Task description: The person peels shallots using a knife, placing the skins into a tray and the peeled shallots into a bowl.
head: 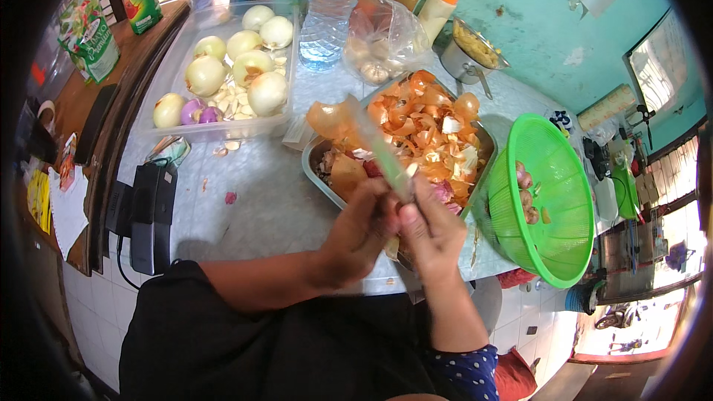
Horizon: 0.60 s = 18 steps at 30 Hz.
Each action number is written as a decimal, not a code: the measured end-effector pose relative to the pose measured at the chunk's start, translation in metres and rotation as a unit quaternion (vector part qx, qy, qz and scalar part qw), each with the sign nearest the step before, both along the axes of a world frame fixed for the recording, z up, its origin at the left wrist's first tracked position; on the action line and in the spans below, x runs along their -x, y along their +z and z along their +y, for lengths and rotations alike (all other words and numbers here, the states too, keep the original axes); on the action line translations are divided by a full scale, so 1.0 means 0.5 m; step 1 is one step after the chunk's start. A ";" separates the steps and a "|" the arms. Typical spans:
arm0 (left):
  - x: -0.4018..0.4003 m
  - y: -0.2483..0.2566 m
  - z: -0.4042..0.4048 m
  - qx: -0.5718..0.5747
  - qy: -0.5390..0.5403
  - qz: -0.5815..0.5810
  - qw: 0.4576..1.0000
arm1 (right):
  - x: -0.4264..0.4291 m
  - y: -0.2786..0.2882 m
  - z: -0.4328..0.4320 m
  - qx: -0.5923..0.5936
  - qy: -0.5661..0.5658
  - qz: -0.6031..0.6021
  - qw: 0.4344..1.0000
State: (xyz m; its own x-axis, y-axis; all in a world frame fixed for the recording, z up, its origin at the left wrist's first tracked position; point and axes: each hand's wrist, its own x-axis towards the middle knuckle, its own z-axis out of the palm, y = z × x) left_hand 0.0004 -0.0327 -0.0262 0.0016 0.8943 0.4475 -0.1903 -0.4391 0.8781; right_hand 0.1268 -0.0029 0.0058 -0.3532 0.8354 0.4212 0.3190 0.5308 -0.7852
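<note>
My right hand (434, 228) is closed around a knife (379, 147), its blurred blade pointing up and to the left over the tray. Beside it, my left hand (359, 231) holds a small reddish shallot (390, 213), mostly hidden by fingers and motion blur. Both hands meet above the near edge of a metal tray (325, 186) heaped with onion skins (412, 117). To the right, a green plastic colander (574, 200) leans tilted, with several shallots (525, 184) inside. A clear plastic container (223, 132) at the upper left holds peeled onions (206, 75), garlic cloves (237, 101) and purple shallots (195, 112).
Behind the tray stand a water bottle (328, 22), a plastic bag of garlic (384, 44), squeeze bottles (437, 8) and a metal pot (462, 65). A black device with a cable (153, 217) sits at the table's left edge. A teal wall (535, 39) bounds the back.
</note>
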 end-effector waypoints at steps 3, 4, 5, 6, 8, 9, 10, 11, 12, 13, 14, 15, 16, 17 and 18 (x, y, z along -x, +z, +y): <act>-0.004 0.005 -0.003 -0.027 -0.054 -0.060 0.996 | -0.003 0.026 0.004 0.032 0.026 0.031 0.999; -0.001 0.003 0.003 0.003 -0.092 -0.103 0.990 | -0.005 0.041 0.002 0.104 0.039 0.066 0.992; 0.003 -0.004 0.013 0.034 -0.129 -0.146 0.980 | -0.010 0.042 0.009 0.146 0.031 0.088 0.985; 0.005 -0.004 0.024 0.063 -0.170 -0.190 0.965 | -0.017 0.043 0.018 0.187 0.019 0.108 0.976; 0.025 0.010 0.034 0.173 -0.203 -0.190 0.945 | -0.024 0.056 0.030 0.257 -0.005 0.132 0.957; 0.032 0.015 0.038 0.229 -0.216 -0.190 0.930 | -0.025 0.065 0.034 0.287 -0.018 0.135 0.948; 0.031 0.011 0.044 0.239 -0.239 -0.258 0.905 | -0.034 0.066 0.041 0.299 -0.019 0.125 0.946; 0.036 0.012 0.049 0.255 -0.247 -0.282 0.891 | -0.039 0.066 0.041 0.304 -0.017 0.121 0.945; 0.044 0.013 0.053 0.272 -0.254 -0.304 0.877 | -0.045 0.067 0.042 0.311 -0.014 0.117 0.943; 0.048 0.015 0.055 0.288 -0.260 -0.326 0.862 | -0.051 0.068 0.042 0.317 -0.010 0.113 0.942; 0.048 0.017 0.055 0.290 -0.253 -0.323 0.864 | -0.054 0.069 0.039 0.319 -0.004 0.123 0.940; 0.048 0.018 0.055 0.292 -0.246 -0.321 0.867 | -0.055 0.067 0.036 0.309 0.004 0.105 0.945; 0.048 0.018 0.055 0.293 -0.238 -0.318 0.869 | -0.057 0.064 0.032 0.299 0.011 0.088 0.950; 0.047 0.017 0.055 0.293 -0.239 -0.313 0.871 | -0.060 0.056 0.029 0.276 0.017 0.043 0.960; 0.043 0.016 0.055 0.292 -0.240 -0.308 0.873 | -0.060 0.053 0.022 0.254 0.022 0.013 0.967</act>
State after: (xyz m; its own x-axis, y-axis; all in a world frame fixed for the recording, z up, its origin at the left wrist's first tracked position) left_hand -0.0213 -0.0052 -0.0184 0.3598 0.9323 -0.0369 -0.7443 0.3107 0.5912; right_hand 0.1571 0.0078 0.0323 -0.3881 0.9211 -0.0309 0.2810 0.0863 -0.9558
